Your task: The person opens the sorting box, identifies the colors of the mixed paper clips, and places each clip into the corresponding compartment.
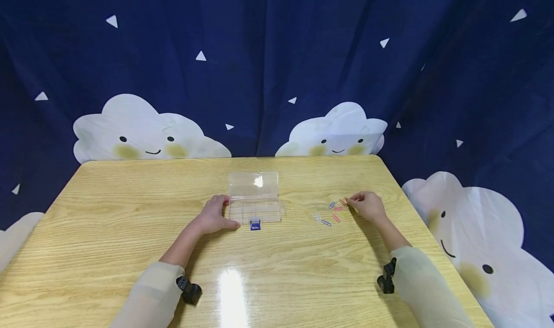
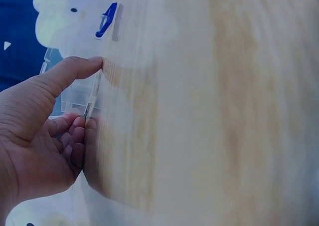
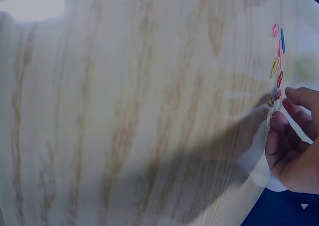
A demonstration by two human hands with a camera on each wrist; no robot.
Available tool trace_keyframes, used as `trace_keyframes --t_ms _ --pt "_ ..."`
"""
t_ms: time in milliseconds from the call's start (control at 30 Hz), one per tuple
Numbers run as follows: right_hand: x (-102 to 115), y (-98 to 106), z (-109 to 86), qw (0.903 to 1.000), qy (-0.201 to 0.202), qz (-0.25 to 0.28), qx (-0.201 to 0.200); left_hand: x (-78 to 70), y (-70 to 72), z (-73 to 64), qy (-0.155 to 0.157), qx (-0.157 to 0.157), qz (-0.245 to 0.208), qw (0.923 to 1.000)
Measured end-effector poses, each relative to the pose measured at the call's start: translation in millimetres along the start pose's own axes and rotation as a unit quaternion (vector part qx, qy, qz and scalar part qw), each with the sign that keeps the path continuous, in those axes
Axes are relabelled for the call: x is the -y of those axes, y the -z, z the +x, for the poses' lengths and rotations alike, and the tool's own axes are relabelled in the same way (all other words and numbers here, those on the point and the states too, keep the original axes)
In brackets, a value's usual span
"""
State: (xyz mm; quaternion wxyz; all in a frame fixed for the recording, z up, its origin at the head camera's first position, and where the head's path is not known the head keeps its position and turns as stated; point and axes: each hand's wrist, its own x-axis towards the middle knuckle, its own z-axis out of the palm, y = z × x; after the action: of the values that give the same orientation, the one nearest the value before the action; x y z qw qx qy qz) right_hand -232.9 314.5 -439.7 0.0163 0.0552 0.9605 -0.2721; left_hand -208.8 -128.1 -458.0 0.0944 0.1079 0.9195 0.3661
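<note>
Ahead, the left hand (image 1: 213, 216) grips a clear box (image 1: 269, 209) by its left end; the right hand (image 1: 368, 205) bends beside paper clips (image 1: 336, 218), thumb and fingers slightly parted. Wooden table (image 1: 303, 280) beneath, navy cloud-patterned curtain (image 1: 242, 54) behind.

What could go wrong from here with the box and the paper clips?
The clips lie loose and close together, so the right hand might scatter some. They are thin, so one could slip when picked up. If the left hand loosens its grip, the box could slide.
</note>
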Motion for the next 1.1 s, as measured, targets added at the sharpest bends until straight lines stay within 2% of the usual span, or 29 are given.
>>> trace_keyframes --t_ms 333,767,1100 --pt "1.1 -5.9 -1.7 0.9993 0.024 -0.029 -0.003 2.2 -2.4 1.4 0.003 -0.001 -0.003 1.0000" --pt "6.2 -4.7 -1.7 0.9992 0.020 -0.035 0.000 0.9 -1.4 1.0 0.006 0.002 -0.003 1.0000" --pt "0.5 -3.1 1.5 0.9991 0.020 -0.038 -0.002 0.5 -0.8 0.9 0.004 0.001 -0.003 1.0000"
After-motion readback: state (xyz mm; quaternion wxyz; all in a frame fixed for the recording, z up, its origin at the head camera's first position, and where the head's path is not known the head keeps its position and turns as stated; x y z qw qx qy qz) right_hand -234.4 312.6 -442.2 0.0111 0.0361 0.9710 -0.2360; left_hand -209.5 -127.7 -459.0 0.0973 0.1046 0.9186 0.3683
